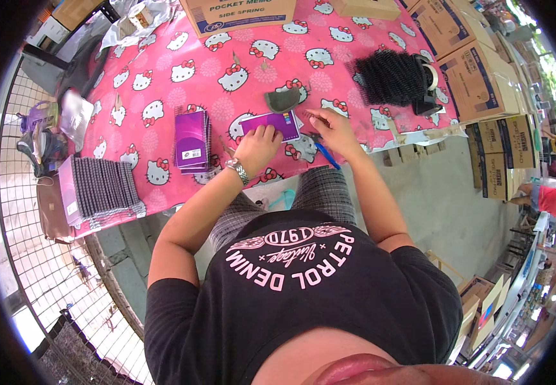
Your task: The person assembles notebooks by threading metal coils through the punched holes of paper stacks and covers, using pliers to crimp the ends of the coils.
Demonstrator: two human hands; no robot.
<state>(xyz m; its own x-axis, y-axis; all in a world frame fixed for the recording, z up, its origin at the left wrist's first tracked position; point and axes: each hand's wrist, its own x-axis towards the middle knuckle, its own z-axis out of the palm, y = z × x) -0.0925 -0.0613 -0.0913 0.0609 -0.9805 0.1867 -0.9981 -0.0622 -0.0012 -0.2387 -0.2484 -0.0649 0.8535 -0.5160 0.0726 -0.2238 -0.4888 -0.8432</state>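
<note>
A small purple notebook (266, 122) lies on the pink tablecloth in front of me, turned sideways. My left hand (260, 151) rests on its near edge, fingers bent and pressing it to the table. Just off the notebook's right end, my right hand (334, 132) pinches a short dark spiral coil (315, 119) between thumb and fingers. A blue-handled tool (327, 156) lies on the table beneath that hand; its kind is partly hidden. Beyond the notebook sits a dark grey half-round piece (282, 100). To the left stands a small stack of purple notebooks (191, 142).
A larger pile of spiral-bound notebooks (101, 186) stands at the table's left corner. Many black coils (390, 77) lie heaped at the right beside a tape dispenser (429, 90). A cardboard box (239, 14) sits at the far edge; stacked cartons (473, 80) rise beyond the right edge.
</note>
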